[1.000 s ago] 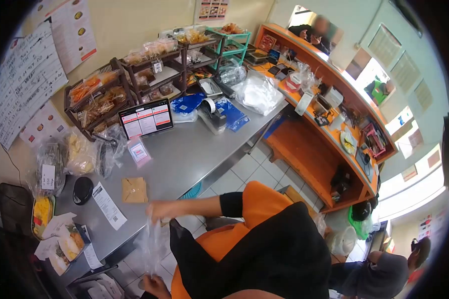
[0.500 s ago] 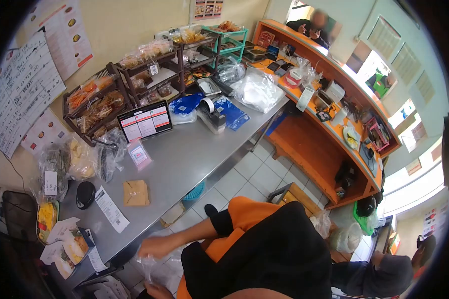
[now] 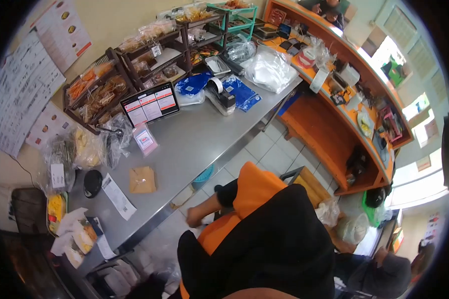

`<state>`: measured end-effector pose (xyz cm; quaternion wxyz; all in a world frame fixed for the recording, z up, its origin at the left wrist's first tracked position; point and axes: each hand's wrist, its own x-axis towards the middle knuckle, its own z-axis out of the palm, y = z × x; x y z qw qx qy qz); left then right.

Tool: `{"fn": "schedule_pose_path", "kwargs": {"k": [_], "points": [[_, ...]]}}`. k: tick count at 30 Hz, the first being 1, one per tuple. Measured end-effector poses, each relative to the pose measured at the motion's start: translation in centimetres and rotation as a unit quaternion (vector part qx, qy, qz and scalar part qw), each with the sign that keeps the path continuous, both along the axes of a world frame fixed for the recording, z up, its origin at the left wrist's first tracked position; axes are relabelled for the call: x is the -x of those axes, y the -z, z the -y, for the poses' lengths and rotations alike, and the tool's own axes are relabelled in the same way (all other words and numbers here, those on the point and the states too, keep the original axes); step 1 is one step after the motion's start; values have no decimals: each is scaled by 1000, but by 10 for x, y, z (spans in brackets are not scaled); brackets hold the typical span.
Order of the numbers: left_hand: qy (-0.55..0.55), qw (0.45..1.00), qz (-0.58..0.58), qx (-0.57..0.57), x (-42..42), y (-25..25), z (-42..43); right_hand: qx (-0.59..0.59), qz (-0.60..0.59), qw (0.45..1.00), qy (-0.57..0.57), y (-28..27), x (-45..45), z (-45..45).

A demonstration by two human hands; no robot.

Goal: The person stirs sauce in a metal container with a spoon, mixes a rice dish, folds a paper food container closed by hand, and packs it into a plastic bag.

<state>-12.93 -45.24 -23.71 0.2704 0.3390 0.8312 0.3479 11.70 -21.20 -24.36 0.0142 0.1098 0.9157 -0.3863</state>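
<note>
My right hand [image 3: 195, 216] reaches out from an orange and black sleeve, low beside the front edge of the steel table [image 3: 184, 144]. Its fingers look curled, and what they hold, if anything, cannot be made out. Below it, partly hidden by my clothing, a clear plastic bag [image 3: 168, 271] shows faintly over the floor. A dark, blurred shape covers the bottom edge there, and my left hand does not show. Nearest on the tabletop are a small brown paper packet [image 3: 142, 180], a printed receipt [image 3: 118, 197] and open white food boxes [image 3: 82, 235].
A tablet [image 3: 150, 105], a tape dispenser [image 3: 220, 99] and clear bags [image 3: 270, 69] stand along the table. Snack racks [image 3: 97, 94] line the wall. An orange counter [image 3: 314, 134] curves at the right; a wooden stool [image 3: 312, 187] stands before it. Another person [image 3: 381, 271] is at lower right.
My right hand has moved up and right, away from where it gripped the plastic bag. My left hand has gone out of sight. The view has shifted slightly.
</note>
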Motion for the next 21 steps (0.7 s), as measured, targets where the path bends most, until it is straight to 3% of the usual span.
{"fn": "schedule_pose_path", "kwargs": {"k": [3,4,5,7,9,10,12,17,21], "points": [[-7,1000,8,2,-4,-6,-1,-129,58,972,-186,-4,26,-27],[-15,1000,13,3,-3,-9,-4,-7,-101,995,-16,-19,30,-47],[-19,1000,14,2,-4,-13,-1,-90,-185,974,99,-79,29,-63],[-25,1000,19,0,-5,-18,-5,-214,-252,892,308,-77,63,-112],[-33,999,20,-7,-1,-25,-6,-252,-241,839,417,-67,78,-141],[-37,999,20,-13,1,-29,-9,-252,-248,838,416,-58,76,-148],[-43,999,16,-28,4,-42,-14,-215,-62,899,375,-44,74,-158],[-24,996,-19,-89,6,-86,-43,-194,-8,916,351,-44,67,-160],[132,959,-138,-211,0,-133,-65,-164,43,922,349,-46,53,-161]]}}
